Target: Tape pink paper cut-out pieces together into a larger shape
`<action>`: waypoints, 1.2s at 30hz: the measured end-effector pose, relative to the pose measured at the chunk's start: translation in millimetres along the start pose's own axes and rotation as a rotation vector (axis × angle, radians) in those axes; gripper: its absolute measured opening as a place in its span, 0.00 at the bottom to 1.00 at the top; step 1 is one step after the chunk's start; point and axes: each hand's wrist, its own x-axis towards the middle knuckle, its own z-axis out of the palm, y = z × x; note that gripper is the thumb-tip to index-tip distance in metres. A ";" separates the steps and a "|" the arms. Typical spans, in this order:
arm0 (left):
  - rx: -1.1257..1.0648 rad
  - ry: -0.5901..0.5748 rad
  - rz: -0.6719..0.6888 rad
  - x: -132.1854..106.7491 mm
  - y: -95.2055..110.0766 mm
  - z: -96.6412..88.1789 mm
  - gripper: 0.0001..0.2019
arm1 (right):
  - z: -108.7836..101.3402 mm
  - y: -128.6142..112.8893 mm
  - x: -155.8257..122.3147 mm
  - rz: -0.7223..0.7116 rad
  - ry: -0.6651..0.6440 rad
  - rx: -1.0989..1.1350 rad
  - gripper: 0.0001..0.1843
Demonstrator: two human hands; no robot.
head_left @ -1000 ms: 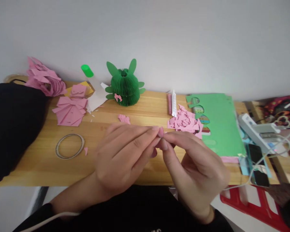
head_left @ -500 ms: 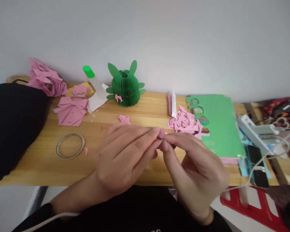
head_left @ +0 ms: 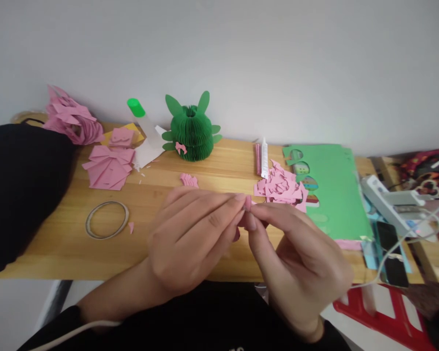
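Between my fingertips is a small piece of pink paper [head_left: 248,203], mostly covered by the fingers. My left hand [head_left: 195,234] pinches it from the left, palm side turned away. From the right, the thumb and forefinger of my right hand [head_left: 300,248] close on the same piece. Just behind my left hand lies a little stack of pink paper cutouts [head_left: 189,180]. A heap of pink paper scraps [head_left: 280,184] is beyond my right hand. Farther back stands a green honeycomb paper figure [head_left: 192,134] with leaf-shaped ears and a pink bow.
A roll of tape [head_left: 88,225] and folded pink paper [head_left: 109,168] lie left, near a black bag [head_left: 25,190]. A glue stick [head_left: 136,107] and glue tube [head_left: 264,158] are at the back. Green sheets [head_left: 336,190], a power strip [head_left: 382,195] and a phone [head_left: 391,253] are right.
Both hands keep their pinch on the pink paper, and a bit more of it shows above the fingertips. The whole view has shifted very slightly.
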 end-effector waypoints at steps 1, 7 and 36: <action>0.002 -0.001 0.003 0.1 -0.1 -0.2 0.12 | 0.2 0.0 -0.2 0.001 0.002 0.001 0.18; 0.090 0.025 0.059 0.5 -2.0 -0.2 0.08 | 1.6 0.6 -0.9 0.021 0.020 0.022 0.18; 0.451 -0.176 -0.738 -22.2 -202.4 -14.6 0.11 | 29.8 46.1 4.0 0.521 -0.015 0.418 0.02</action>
